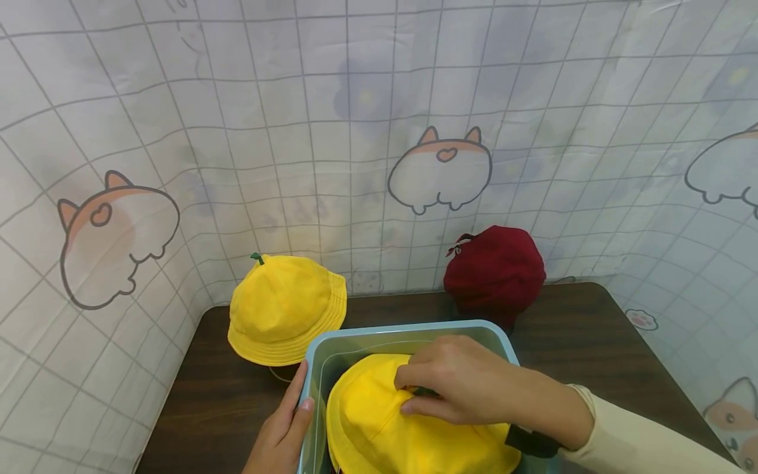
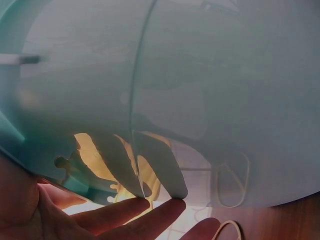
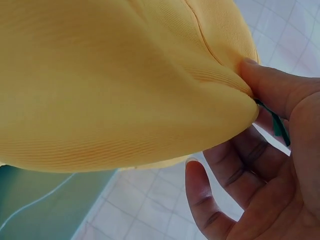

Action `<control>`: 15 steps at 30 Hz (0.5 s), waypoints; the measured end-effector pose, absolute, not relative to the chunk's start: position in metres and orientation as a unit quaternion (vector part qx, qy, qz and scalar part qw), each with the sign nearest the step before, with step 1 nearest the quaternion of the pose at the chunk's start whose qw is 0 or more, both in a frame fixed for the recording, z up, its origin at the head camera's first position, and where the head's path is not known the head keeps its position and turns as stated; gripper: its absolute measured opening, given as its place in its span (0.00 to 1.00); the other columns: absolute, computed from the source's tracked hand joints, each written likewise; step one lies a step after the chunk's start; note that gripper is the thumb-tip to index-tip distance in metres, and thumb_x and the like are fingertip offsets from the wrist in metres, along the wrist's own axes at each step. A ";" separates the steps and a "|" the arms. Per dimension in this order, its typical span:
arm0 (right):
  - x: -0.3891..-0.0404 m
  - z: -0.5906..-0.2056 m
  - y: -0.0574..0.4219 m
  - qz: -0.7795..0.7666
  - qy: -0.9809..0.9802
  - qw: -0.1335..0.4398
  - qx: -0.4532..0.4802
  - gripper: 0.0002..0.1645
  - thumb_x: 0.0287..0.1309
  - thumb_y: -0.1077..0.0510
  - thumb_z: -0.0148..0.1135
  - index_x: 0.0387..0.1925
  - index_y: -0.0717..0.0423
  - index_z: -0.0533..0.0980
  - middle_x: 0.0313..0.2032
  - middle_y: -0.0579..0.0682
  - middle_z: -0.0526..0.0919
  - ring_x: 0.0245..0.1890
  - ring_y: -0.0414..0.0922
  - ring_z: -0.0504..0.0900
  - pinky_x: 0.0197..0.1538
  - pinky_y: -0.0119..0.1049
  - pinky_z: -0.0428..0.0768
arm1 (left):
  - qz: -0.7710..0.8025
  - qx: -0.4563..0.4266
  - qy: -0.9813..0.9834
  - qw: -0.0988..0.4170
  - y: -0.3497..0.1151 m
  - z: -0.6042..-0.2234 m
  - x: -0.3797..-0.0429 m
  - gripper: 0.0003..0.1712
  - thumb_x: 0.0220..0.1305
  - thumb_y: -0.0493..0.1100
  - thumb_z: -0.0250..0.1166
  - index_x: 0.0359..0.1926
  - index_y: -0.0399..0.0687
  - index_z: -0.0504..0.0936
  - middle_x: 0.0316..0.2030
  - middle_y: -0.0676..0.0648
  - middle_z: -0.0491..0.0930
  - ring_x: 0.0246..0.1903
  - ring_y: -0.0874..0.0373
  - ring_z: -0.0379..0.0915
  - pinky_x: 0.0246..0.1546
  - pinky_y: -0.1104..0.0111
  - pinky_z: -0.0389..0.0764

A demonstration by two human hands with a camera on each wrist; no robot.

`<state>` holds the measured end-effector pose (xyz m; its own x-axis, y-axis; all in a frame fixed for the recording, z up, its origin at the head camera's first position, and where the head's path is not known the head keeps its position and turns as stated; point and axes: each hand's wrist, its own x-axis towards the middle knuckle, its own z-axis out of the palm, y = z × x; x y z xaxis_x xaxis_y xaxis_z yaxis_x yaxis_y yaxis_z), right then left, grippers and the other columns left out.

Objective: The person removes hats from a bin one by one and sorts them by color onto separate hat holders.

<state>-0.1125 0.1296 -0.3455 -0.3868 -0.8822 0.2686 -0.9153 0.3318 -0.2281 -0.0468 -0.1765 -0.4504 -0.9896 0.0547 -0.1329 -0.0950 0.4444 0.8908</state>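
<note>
A yellow bucket hat (image 1: 373,408) lies in a light blue plastic bin (image 1: 408,327), and my right hand (image 1: 458,382) pinches its crown between thumb and fingers. Beside the pinch, the right wrist view shows a green leaf-like stem (image 3: 277,125) on the hat. My left hand (image 1: 281,424) rests against the bin's left side. In the left wrist view its extended fingers (image 2: 145,220) touch the glossy outer wall, which mirrors them. The near end of the bin is cut off by the frame.
Another yellow bucket hat (image 1: 284,306) with a green stem sits at the table's back left. A dark red cap-like hat (image 1: 496,273) stands at the back right. Patterned cloth (image 1: 367,164) hangs behind the dark wooden table (image 1: 583,349).
</note>
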 end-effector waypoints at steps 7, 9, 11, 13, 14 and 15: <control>-0.114 -0.339 0.130 0.190 -0.805 0.062 0.559 0.09 0.67 0.45 0.66 0.39 0.43 0.79 0.26 0.35 0.76 0.25 0.31 0.68 0.34 0.17 0.68 | 0.521 -0.015 0.849 0.079 -0.176 -0.451 -0.047 0.33 0.81 0.58 0.48 0.81 0.71 0.51 0.79 0.48 0.57 0.69 0.49 0.65 0.64 0.54 0.73; -0.115 -0.336 0.131 0.199 -0.801 0.064 0.561 0.09 0.67 0.45 0.67 0.39 0.43 0.79 0.26 0.36 0.76 0.25 0.31 0.69 0.34 0.16 0.68 | 0.521 -0.017 0.849 0.081 -0.177 -0.451 -0.047 0.33 0.81 0.59 0.48 0.81 0.71 0.51 0.79 0.49 0.57 0.70 0.49 0.64 0.64 0.51 0.72; -0.116 -0.333 0.131 0.206 -0.797 0.072 0.563 0.08 0.67 0.46 0.67 0.39 0.43 0.79 0.26 0.36 0.76 0.24 0.31 0.69 0.33 0.16 0.68 | 0.523 -0.019 0.848 0.083 -0.177 -0.451 -0.047 0.33 0.80 0.59 0.48 0.81 0.71 0.51 0.79 0.49 0.56 0.70 0.49 0.64 0.65 0.50 0.71; -0.116 -0.330 0.132 0.205 -0.796 0.086 0.563 0.08 0.67 0.46 0.67 0.39 0.43 0.79 0.26 0.35 0.77 0.25 0.31 0.69 0.34 0.17 0.69 | 0.526 -0.019 0.846 0.085 -0.177 -0.451 -0.047 0.33 0.80 0.59 0.48 0.81 0.72 0.51 0.79 0.49 0.56 0.70 0.49 0.64 0.66 0.49 0.71; -0.116 -0.328 0.132 0.205 -0.796 0.091 0.562 0.08 0.67 0.46 0.67 0.39 0.43 0.79 0.27 0.35 0.77 0.25 0.31 0.70 0.34 0.18 0.70 | 0.528 -0.019 0.845 0.086 -0.177 -0.451 -0.047 0.33 0.80 0.59 0.48 0.81 0.72 0.51 0.79 0.49 0.56 0.70 0.49 0.64 0.66 0.47 0.70; -0.117 -0.327 0.133 0.203 -0.797 0.096 0.561 0.08 0.67 0.46 0.67 0.39 0.43 0.79 0.27 0.35 0.78 0.26 0.31 0.70 0.35 0.19 0.70 | 0.530 -0.019 0.843 0.088 -0.176 -0.451 -0.048 0.33 0.80 0.59 0.48 0.81 0.73 0.50 0.79 0.48 0.56 0.71 0.48 0.63 0.67 0.46 0.70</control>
